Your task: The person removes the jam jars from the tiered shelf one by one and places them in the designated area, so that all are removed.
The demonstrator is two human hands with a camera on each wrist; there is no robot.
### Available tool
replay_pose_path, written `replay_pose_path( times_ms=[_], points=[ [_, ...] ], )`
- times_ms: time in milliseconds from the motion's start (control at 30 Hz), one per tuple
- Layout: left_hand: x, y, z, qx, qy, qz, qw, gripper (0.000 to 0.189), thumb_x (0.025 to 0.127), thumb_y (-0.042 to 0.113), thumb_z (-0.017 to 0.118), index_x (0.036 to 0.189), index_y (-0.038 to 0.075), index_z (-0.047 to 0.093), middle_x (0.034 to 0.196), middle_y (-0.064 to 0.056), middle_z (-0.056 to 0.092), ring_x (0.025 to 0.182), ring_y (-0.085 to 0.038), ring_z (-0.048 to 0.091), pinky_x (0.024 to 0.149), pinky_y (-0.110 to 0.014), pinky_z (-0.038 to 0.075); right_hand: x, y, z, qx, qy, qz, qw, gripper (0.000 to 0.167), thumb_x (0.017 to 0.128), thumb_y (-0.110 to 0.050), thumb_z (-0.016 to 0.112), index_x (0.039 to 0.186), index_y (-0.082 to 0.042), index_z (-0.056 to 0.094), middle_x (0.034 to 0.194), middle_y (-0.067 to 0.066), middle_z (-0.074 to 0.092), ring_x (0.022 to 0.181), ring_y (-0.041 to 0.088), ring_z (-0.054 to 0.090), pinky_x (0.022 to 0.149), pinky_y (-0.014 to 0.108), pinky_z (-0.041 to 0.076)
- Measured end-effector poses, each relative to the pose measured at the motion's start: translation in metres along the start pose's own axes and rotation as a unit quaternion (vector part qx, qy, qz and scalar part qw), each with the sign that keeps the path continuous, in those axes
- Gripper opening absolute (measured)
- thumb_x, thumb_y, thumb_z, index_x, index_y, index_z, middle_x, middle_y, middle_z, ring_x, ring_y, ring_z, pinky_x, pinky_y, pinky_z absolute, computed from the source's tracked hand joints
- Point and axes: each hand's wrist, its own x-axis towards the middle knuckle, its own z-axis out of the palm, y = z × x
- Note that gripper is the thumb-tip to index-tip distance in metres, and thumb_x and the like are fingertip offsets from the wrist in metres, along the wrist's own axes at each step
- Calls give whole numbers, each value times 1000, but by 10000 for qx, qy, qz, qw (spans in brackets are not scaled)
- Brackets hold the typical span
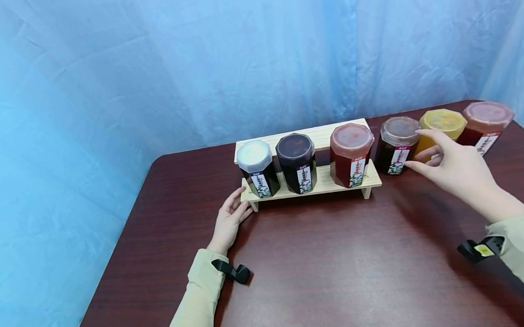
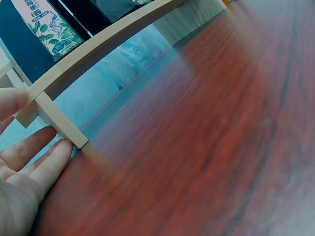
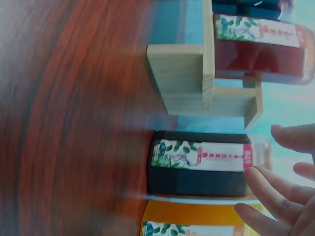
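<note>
A two-step light wooden rack [image 1: 286, 193] stands on the table with three lidded jars on its lower step: a dark one with a whitish lid [image 1: 259, 176], a dark purple one [image 1: 297, 166] and a red one [image 1: 350, 156]. My left hand [image 1: 228, 219] touches the rack's left end, its loosely extended fingers [image 2: 54, 160] beside the end leg. Right of the rack, my right hand [image 1: 462, 170] spreads thumb and fingers around the upper part of a dark jar with a pink-topped label [image 3: 206, 156]. A gap shows between thumb and fingers.
A yellow jar [image 1: 444, 119] and another red jar [image 1: 486, 122] stand right of the dark jar, near the table's back edge. The rack's upper step [image 1: 322, 133] rises behind the jars. A blue curtain [image 1: 239, 61] hangs behind the brown table [image 1: 316, 269].
</note>
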Motion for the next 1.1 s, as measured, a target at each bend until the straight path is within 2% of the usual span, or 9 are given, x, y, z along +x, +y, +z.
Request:
replay_pose_path(
  times_ms=[100,167,433,767,800,900,1000,1033,1100],
  points=[
    [1,0,0,19,-8,-13,10000,46,97,0,47,142,3,39,129,-23,50,103,-9,59,88,-26,51,-2,-4,0,133,-2,-47,9999,63,79,-24,77,133,-8,48,92,20,70,59,-21,47,55,12,32],
    [1,-1,0,10,-8,-15,10000,46,97,0,47,142,3,39,129,-24,50,103,-9,59,88,-27,51,-4,-7,1,222,5,-77,9997,63,78,-23,77,132,-9,49,93,20,70,60,-27,40,57,10,32],
    [0,-1,0,30,4,11,10000,45,97,0,46,142,2,39,128,-23,51,102,-8,60,87,-26,51,-7,-19,6,674,18,-208,9975,63,75,-20,80,130,-8,51,96,23,68,71,-29,39,64,-4,32],
    [0,-1,0,51,-15,6,10000,45,98,0,46,142,2,38,132,-24,48,104,-9,59,87,-26,51,-4,-31,13,1111,-20,-372,9931,73,69,-17,84,134,-12,50,112,21,63,80,-27,40,69,-6,33],
    [0,0,0,48,-19,0,10000,45,98,0,46,142,2,39,133,-24,48,104,-9,59,87,-26,51,-4,-32,13,1115,-13,-388,9930,74,69,-17,85,134,-11,50,113,21,63,81,-25,40,69,-6,34],
    [0,0,0,37,-12,-11,10000,45,98,0,46,142,3,39,132,-24,48,104,-8,59,87,-26,51,-3,-35,14,1056,22,-453,9934,76,68,-17,85,134,-9,50,116,20,61,84,-11,53,69,-6,34],
    [0,0,1,12,8,-15,10000,45,97,0,46,142,3,39,131,-23,49,103,-8,59,87,-25,51,-3,-38,14,1010,28,-614,9930,79,67,-15,85,136,-6,48,121,22,58,94,17,61,71,-5,33],
    [0,0,1,8,14,-11,10000,45,97,0,46,142,2,39,130,-23,50,103,-8,59,87,-25,51,-3,-39,14,1003,14,-655,9928,79,68,-15,85,136,-5,46,123,22,57,97,26,60,75,-1,39],
    [-1,0,1,39,9,19,10000,45,97,1,47,142,1,39,130,-23,50,103,-8,59,87,-25,51,-2,-42,14,1065,-35,-680,9920,81,68,-13,85,137,-4,45,126,24,54,104,34,57,86,15,49]
  ],
)
